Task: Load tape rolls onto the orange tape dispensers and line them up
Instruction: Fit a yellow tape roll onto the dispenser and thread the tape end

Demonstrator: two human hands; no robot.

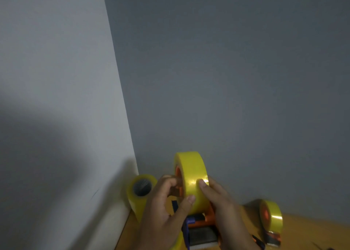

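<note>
A yellow tape roll (191, 172) sits upright on an orange tape dispenser (203, 222) held low in the middle of the view. My left hand (162, 211) grips the roll's left side, thumb on its face. My right hand (221, 202) holds the roll and dispenser frame from the right, thumb pressed on the tape. A second orange dispenser with a yellow roll (270, 217) stands on the wooden table at the right. A loose yellowish tape roll (139, 191) stands in the wall corner at the left.
The wooden table (306, 230) shows only along the bottom edge. Grey walls (227, 79) meet in a corner right behind the loose roll. A small dark item (325, 248) lies at the bottom right edge.
</note>
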